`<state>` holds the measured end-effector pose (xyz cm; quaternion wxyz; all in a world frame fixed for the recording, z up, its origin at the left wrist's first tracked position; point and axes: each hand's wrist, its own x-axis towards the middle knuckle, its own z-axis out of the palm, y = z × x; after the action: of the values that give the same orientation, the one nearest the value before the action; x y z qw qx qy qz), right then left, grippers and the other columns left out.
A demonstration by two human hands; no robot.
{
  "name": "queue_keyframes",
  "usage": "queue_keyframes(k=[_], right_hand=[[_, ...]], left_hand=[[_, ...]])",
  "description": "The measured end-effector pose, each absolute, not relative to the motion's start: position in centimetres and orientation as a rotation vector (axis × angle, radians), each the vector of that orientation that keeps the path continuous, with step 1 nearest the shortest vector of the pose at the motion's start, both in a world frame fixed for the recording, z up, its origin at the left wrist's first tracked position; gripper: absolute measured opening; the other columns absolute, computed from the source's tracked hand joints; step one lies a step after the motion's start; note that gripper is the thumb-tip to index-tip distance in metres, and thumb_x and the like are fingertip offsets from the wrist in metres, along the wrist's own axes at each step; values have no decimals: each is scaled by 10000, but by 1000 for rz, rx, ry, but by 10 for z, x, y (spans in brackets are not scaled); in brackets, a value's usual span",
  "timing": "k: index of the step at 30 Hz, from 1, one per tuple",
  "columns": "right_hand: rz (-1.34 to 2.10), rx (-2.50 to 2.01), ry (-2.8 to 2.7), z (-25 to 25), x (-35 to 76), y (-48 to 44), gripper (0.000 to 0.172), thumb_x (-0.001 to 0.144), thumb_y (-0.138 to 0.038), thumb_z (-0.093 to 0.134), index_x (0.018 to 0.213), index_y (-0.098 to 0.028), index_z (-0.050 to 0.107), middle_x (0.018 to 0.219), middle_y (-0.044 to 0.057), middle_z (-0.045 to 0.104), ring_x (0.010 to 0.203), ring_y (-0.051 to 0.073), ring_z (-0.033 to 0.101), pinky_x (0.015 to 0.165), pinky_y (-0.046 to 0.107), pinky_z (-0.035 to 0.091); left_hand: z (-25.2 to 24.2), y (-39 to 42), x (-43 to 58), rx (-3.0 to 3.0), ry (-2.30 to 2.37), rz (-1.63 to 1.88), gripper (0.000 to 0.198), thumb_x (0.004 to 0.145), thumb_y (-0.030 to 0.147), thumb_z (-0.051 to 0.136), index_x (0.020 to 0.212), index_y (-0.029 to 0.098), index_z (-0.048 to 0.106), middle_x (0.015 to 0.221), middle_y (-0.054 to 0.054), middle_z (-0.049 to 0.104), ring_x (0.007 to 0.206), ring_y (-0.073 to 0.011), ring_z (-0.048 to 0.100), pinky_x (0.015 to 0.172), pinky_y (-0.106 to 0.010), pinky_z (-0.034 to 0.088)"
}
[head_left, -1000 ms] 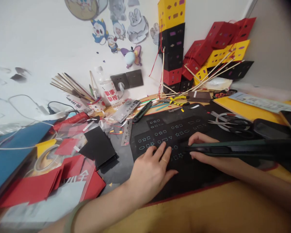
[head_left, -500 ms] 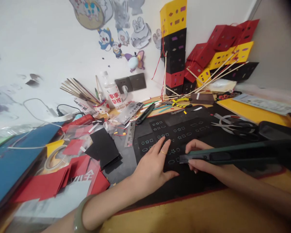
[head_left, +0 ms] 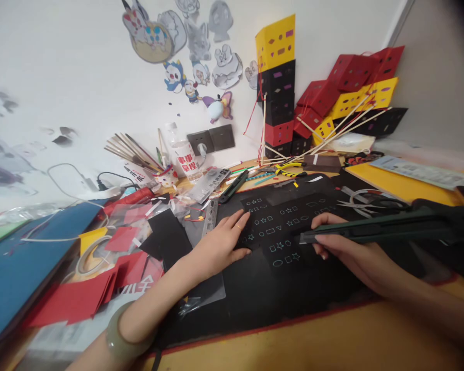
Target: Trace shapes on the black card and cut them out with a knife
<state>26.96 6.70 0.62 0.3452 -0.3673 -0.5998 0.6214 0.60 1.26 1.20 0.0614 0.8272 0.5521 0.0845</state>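
A sheet of black card [head_left: 278, 226] lies on the black mat [head_left: 263, 314], marked with rows of outlined stars, squares, circles and ovals. My left hand [head_left: 218, 246] rests on the left part of the card, palm down with the fingers stretched out, covering some of the shapes. Pinched in my right hand [head_left: 336, 237] is a dark green utility knife [head_left: 375, 229], its blade end pointing left above the card. I cannot tell whether the blade touches the card. Past my left fingertips, a second utility knife [head_left: 234, 187] lies beside a ruler [head_left: 211, 219].
Black card pieces [head_left: 168, 237], red card [head_left: 69, 296] and a tape roll [head_left: 95, 255] crowd the left. Yellow-handled pliers [head_left: 290, 169], a bottle [head_left: 185, 159] and stacked paper boxes [head_left: 276, 80] stand or lie at the back. Scissors [head_left: 371, 203] lie at the right.
My left hand has slid left across the card, uncovering more outlined shapes. My right hand has moved slightly right and up with the utility knife. The view has shifted a little.
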Motion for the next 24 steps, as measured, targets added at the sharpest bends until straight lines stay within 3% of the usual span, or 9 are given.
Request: queue_keyframes(k=[3,7,9,12,17,24], right_hand=[[1720,-900,-1543,6,267,65,137,791,-295,574,869,-223,487,611,-34,552,597,117,479,549,244,389],[1825,-854,-1537,4,267,67,132,792,-302,569,851,-219,487,635,-31,552,576,103,491,547,241,408],[1768,-890,-1594,4,269,69,140,798,-320,561,850,-221,478,614,-37,540,549,101,492,524,240,408],[1545,-978,-1851,6,269,71,145,799,-336,555,849,-227,473,588,-44,521,484,90,444,442,222,359],[1276,-913,-2240,8,264,72,69,759,-246,548,822,-237,523,702,-24,550,577,113,490,493,240,383],[1174,-955,-2374,2,261,74,60,758,-267,526,806,-246,555,720,-28,584,638,139,519,571,272,392]], left_hand=[[11,17,5,2647,1630,293,628,844,182,497,1391,111,197,1436,-170,252,1300,-249,288,1033,-398,340],[14,22,3,2787,1876,315,488,829,27,375,1312,97,376,1382,-152,361,1273,-276,302,1020,-489,321],[19,18,7,2800,1907,356,408,845,43,378,1238,104,470,1305,-128,464,1203,-263,382,978,-467,378],[23,2,25,2846,1661,352,277,904,137,384,1112,138,567,1112,-70,603,982,-177,522,820,-315,494],[16,-21,55,3098,1250,174,261,931,170,365,1030,131,603,1038,-62,627,773,-139,550,578,-237,483],[8,-20,55,3123,1153,136,261,931,151,368,1067,126,589,1127,-34,607,762,-145,525,583,-246,478]])
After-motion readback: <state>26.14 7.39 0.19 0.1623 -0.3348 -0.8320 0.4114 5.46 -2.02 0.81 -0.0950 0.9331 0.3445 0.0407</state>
